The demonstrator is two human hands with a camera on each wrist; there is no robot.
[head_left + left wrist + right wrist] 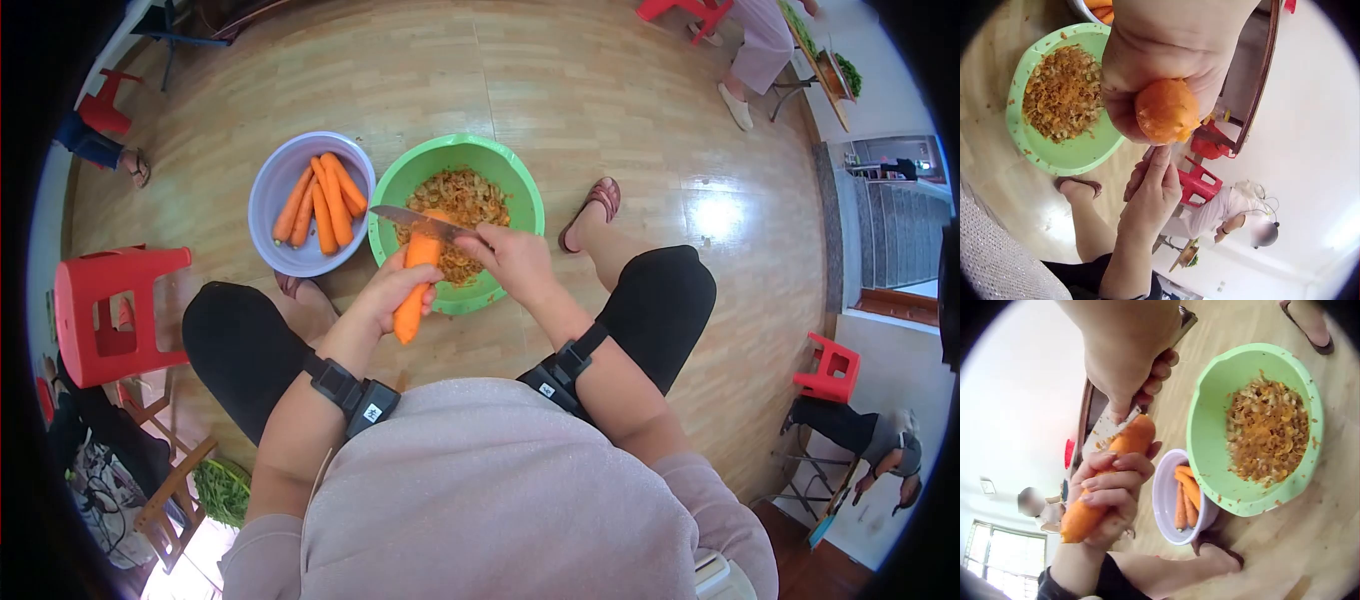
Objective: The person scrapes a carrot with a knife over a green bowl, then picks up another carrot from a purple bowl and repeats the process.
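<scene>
Head view: the left hand (385,300) curls around a carrot (415,285) above the green bowl (520,195); the right hand (515,262) clasps a knife (420,222) against it. A slipping blade could nick the left fingers just below.

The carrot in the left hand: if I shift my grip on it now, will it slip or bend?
The carrot looks stiff; it juts from the left hand without sagging. Its scraped surface looks moist, so it is probably slippery. It is round and tapered, so set down it would likely roll. The right hand lays the knife on it.
</scene>
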